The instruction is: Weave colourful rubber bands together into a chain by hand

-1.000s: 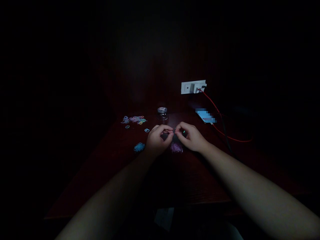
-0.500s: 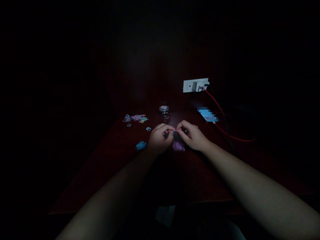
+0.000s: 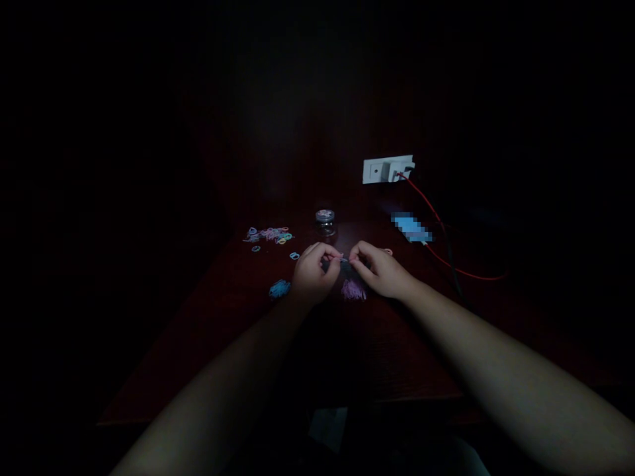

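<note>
Between my two hands a small, pale rubber band point(image 3: 345, 260) is pulled across a short gap. My left hand point(image 3: 314, 272) pinches one end with thumb and forefinger. The other end is in the fingertips of my right hand point(image 3: 381, 269), also closed in a pinch. Just below the fingers lies a pile of purple rubber bands point(image 3: 354, 289). A pile of blue rubber bands point(image 3: 280, 289) sits left of my left wrist. A light blue rubber band point(image 3: 294, 256) lies near my left knuckles. The dim light hides fine detail of the held band.
Mixed coloured rubber bands point(image 3: 270, 235) are scattered at the back left of the dark red table point(image 3: 198, 344). A clear lidded jar point(image 3: 325, 223) stands behind my hands. At the right, a phone point(image 3: 411, 228) connects by a red cable point(image 3: 469, 272) to a wall socket point(image 3: 376, 171).
My fingertips have drawn slightly apart, with the left hand shifting a little left, so the band shows in the gap. The piles, jar and phone stay where they were.
</note>
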`<action>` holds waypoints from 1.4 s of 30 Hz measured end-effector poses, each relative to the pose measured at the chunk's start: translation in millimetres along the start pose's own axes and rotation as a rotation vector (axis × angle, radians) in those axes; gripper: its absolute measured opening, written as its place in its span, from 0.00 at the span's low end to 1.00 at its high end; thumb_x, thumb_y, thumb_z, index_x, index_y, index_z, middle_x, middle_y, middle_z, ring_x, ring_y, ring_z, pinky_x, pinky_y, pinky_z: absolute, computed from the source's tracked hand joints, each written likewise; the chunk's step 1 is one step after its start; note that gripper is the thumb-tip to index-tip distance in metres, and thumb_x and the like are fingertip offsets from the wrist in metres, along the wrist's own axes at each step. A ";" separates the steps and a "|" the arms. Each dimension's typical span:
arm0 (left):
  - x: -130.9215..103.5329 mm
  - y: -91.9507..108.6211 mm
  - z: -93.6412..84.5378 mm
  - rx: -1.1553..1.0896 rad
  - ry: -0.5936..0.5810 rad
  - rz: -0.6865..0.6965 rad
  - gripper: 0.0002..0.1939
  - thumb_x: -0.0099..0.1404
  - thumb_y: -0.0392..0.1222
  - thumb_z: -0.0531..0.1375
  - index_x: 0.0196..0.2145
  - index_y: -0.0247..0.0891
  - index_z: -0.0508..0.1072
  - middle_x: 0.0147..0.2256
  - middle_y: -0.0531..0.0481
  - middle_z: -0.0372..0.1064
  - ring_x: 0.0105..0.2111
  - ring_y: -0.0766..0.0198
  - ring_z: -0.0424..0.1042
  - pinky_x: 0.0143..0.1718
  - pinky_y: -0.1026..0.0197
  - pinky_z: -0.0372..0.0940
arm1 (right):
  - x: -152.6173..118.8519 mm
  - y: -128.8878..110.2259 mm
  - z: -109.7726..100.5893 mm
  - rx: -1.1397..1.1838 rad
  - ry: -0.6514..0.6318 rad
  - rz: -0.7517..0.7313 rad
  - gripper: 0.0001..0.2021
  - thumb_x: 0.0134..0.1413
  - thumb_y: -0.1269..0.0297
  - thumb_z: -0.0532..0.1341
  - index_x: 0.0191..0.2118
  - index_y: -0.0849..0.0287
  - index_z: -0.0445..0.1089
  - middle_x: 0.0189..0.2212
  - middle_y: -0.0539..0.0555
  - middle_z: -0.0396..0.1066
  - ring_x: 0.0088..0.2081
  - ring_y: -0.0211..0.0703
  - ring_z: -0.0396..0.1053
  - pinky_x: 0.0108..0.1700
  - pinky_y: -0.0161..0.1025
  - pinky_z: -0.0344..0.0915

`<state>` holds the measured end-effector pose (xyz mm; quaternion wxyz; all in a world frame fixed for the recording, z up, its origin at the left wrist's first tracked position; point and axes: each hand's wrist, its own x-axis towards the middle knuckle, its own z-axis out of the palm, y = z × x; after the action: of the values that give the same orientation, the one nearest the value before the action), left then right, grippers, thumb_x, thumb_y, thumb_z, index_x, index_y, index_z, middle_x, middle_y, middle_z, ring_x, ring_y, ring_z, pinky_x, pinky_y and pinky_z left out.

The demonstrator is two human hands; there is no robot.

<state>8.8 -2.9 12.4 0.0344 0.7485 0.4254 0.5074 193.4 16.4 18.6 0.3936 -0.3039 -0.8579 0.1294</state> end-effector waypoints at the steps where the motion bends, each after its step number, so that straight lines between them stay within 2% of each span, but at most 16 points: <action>1: 0.0 -0.2 -0.3 0.002 0.008 -0.007 0.03 0.60 0.33 0.57 0.31 0.37 0.71 0.30 0.50 0.69 0.31 0.65 0.68 0.33 0.62 0.63 | -0.1 -0.4 -0.7 -0.002 0.003 -0.001 0.02 0.58 0.68 0.55 0.34 0.58 0.63 0.26 0.49 0.65 0.26 0.36 0.61 0.30 0.33 0.56; 9: -1.4 -0.2 1.8 -0.033 -0.013 -0.011 0.03 0.61 0.36 0.59 0.32 0.38 0.73 0.31 0.50 0.71 0.30 0.66 0.69 0.31 0.63 0.64 | -0.3 -3.9 -0.8 0.046 0.009 0.002 0.04 0.57 0.66 0.57 0.39 0.58 0.64 0.28 0.50 0.67 0.26 0.36 0.63 0.29 0.32 0.58; 12: -2.0 -1.4 3.2 -0.049 -0.025 -0.009 0.03 0.61 0.37 0.59 0.33 0.38 0.73 0.31 0.50 0.71 0.30 0.66 0.69 0.31 0.64 0.64 | -0.3 -3.5 -0.3 0.049 0.029 0.011 0.04 0.57 0.66 0.57 0.38 0.58 0.64 0.27 0.50 0.67 0.26 0.36 0.63 0.27 0.32 0.58; 16: -2.3 -2.5 3.7 -0.053 -0.025 -0.010 0.03 0.61 0.37 0.59 0.33 0.38 0.73 0.31 0.50 0.71 0.30 0.66 0.69 0.31 0.64 0.64 | -0.6 -4.2 -0.8 0.079 -0.008 0.027 0.05 0.57 0.64 0.57 0.38 0.59 0.64 0.26 0.49 0.66 0.23 0.34 0.60 0.25 0.32 0.56; 24: -2.3 -1.8 3.2 -0.039 -0.041 -0.006 0.02 0.60 0.37 0.59 0.32 0.38 0.73 0.31 0.50 0.71 0.30 0.66 0.69 0.31 0.64 0.64 | -0.5 -3.9 -1.1 0.035 -0.005 -0.002 0.04 0.57 0.66 0.56 0.32 0.58 0.62 0.25 0.48 0.64 0.25 0.35 0.60 0.29 0.33 0.56; 42: -1.3 -4.6 1.7 -0.030 -0.032 -0.021 0.03 0.61 0.38 0.59 0.31 0.38 0.73 0.31 0.50 0.72 0.30 0.66 0.69 0.30 0.63 0.64 | -0.4 -2.6 -3.5 0.034 -0.001 0.032 0.01 0.55 0.68 0.56 0.33 0.58 0.63 0.24 0.47 0.63 0.21 0.33 0.57 0.25 0.32 0.55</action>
<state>7.1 -0.1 8.4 0.0577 0.7516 0.4249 0.5012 195.2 14.1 21.9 0.3962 -0.3107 -0.8508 0.1503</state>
